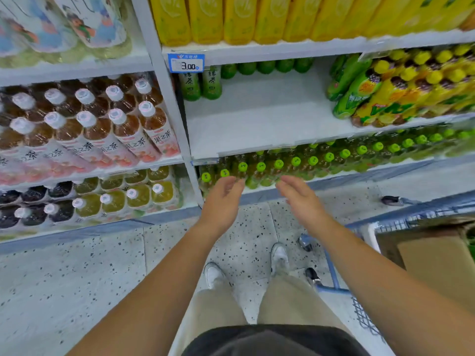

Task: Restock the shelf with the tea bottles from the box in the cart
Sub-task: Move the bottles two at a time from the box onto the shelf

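Observation:
Green tea bottles with green labels stand at the back left of a mostly bare white shelf, and more green ones line its back. My left hand and my right hand are held out in front of me below that shelf, palms facing each other, fingers relaxed, holding nothing. At the right edge the cardboard box sits in the blue wire cart; its contents are hidden.
Green-capped bottles fill the shelf just beyond my hands. Yellow bottles stand above, wrapped green and yellow packs lie at the right of the bare shelf. White-capped tea bottles fill the left bay. Speckled floor lies below.

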`<state>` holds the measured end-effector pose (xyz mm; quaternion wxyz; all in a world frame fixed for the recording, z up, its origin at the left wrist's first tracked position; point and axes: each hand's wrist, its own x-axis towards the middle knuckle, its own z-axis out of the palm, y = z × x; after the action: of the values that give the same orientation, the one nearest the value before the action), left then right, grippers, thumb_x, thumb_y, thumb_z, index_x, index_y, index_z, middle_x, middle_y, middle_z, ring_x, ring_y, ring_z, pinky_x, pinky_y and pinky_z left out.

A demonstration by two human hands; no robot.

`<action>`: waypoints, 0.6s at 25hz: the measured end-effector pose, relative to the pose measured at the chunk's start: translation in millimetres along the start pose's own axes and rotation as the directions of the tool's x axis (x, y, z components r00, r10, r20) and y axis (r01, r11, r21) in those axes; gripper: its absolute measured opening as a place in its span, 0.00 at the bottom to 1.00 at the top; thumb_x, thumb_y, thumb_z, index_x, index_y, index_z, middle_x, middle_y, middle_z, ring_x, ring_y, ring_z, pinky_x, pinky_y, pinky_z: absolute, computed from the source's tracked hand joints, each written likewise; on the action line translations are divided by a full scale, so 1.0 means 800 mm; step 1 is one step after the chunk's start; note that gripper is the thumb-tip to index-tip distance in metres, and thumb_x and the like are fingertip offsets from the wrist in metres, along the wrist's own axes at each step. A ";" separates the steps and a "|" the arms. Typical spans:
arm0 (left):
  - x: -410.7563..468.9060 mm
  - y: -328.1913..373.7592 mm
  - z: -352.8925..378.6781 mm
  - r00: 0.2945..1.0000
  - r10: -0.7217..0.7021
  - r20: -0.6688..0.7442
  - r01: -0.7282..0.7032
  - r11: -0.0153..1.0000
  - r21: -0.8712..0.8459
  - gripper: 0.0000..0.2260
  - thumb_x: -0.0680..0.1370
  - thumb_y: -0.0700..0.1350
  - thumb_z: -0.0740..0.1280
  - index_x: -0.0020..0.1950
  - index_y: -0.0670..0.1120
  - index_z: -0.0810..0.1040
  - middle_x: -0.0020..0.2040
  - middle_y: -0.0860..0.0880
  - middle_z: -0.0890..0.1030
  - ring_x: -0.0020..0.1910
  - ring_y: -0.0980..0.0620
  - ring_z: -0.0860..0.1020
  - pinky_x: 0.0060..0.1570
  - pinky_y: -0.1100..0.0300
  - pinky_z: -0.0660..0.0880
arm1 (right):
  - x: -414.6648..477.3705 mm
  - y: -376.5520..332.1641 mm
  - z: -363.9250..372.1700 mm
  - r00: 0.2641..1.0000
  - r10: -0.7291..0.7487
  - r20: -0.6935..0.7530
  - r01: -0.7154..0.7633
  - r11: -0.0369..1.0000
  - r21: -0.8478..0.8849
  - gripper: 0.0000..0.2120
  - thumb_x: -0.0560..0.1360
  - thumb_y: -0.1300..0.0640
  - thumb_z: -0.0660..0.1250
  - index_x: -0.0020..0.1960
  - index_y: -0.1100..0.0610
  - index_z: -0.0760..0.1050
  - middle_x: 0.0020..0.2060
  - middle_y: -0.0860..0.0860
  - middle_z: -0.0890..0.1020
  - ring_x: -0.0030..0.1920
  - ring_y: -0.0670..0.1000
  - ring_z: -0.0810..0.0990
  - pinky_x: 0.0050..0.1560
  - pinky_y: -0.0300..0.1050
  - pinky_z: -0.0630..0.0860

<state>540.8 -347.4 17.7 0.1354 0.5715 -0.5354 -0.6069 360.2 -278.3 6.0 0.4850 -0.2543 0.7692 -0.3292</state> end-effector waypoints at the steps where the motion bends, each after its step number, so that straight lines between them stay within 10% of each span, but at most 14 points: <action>1: -0.018 0.002 0.005 0.999 -0.005 0.033 0.005 1.000 0.008 0.22 0.84 0.56 0.59 0.76 0.49 0.70 0.71 0.53 0.72 0.64 0.56 0.70 0.61 0.58 0.65 | -0.021 0.008 -0.008 0.999 0.034 -0.015 -0.034 0.999 0.016 0.19 0.83 0.46 0.61 0.73 0.48 0.70 0.65 0.45 0.73 0.65 0.49 0.73 0.63 0.47 0.69; 15: -0.154 0.046 0.193 0.969 0.107 0.221 -0.141 0.979 0.145 0.21 0.84 0.57 0.59 0.74 0.49 0.70 0.67 0.54 0.73 0.63 0.55 0.71 0.59 0.56 0.66 | -0.189 0.164 -0.204 0.966 0.102 -0.239 -0.054 0.978 0.200 0.23 0.83 0.45 0.62 0.75 0.51 0.69 0.70 0.49 0.74 0.70 0.52 0.74 0.72 0.54 0.69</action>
<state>433.1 -189.7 80.3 0.0691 0.4778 -0.6284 -0.6100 262.1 -42.4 45.5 0.4197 -0.1326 0.7981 -0.4114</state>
